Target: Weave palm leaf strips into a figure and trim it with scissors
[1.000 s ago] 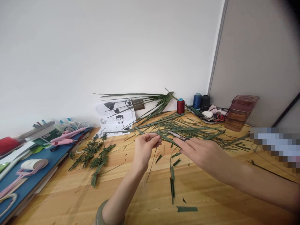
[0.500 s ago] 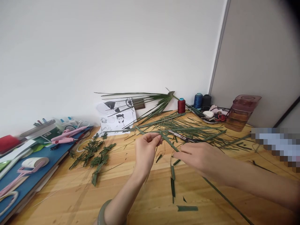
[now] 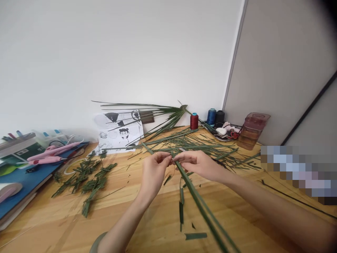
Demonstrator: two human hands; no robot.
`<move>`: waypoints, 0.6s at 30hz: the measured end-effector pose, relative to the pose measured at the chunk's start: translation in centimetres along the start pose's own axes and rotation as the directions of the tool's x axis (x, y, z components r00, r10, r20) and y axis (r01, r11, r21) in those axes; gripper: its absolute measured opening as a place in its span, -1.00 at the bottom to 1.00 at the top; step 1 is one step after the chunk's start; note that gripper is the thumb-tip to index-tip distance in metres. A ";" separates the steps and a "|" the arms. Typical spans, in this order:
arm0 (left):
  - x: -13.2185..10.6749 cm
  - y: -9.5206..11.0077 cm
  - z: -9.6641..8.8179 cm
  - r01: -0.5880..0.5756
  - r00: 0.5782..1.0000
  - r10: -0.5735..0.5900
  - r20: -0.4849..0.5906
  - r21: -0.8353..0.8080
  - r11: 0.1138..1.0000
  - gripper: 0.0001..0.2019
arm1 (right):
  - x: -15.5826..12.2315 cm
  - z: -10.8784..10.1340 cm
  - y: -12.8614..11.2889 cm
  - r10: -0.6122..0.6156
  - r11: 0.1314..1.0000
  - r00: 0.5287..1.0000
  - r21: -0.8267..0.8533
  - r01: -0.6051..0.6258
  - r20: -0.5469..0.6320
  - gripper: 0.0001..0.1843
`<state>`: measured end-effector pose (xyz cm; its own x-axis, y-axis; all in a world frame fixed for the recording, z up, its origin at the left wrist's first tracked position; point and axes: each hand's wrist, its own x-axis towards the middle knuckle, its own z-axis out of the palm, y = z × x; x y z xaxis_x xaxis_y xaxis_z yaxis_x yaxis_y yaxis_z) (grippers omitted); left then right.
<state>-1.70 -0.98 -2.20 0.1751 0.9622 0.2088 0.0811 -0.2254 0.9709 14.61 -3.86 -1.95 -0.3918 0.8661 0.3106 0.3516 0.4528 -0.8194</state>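
Note:
My left hand and my right hand meet above the wooden table, both pinching the far end of a long green leaf strip. The strip runs from my fingertips down toward the lower right edge of the view. My fingers are closed on it, thumb against forefinger on each hand. Behind my hands lies a spread of loose green leaf strips and a fan-shaped palm leaf leaning at the wall.
Short cut leaf pieces and a pile of folded green bits lie on the table. Thread spools and a brown jar stand at the back right. A blue board with pink tools sits at left, a drawing sheet by the wall.
My right hand has come up from the table to join the left at the strip's end, and the long strip now trails toward the lower right. The view has shifted slightly right.

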 end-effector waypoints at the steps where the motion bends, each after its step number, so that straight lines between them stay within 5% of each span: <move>1: 0.1 -0.1 0.0 0.014 1.000 -0.014 0.007 0.004 1.000 -0.85 | 0.1 0.3 0.4 -0.018 0.999 0.999 -0.038 0.016 -0.044 -0.68; 8: 0.5 -0.1 -0.2 0.154 0.987 -0.148 0.056 -0.128 0.980 -0.88 | 0.1 1.0 1.8 -0.141 0.979 0.977 -0.166 0.115 -0.159 -0.75; 18: 1.0 -0.3 -0.6 0.231 0.972 -0.214 0.095 -0.253 0.939 -0.87 | 1.0 0.8 1.7 0.094 0.983 0.995 0.162 -0.087 -0.040 -0.77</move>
<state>-2.14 0.11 -2.20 0.2457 0.9692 -0.0158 -0.1320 0.0496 0.9900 14.14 -2.39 -3.40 -0.3225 0.9127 0.2510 0.2416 0.3357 -0.9105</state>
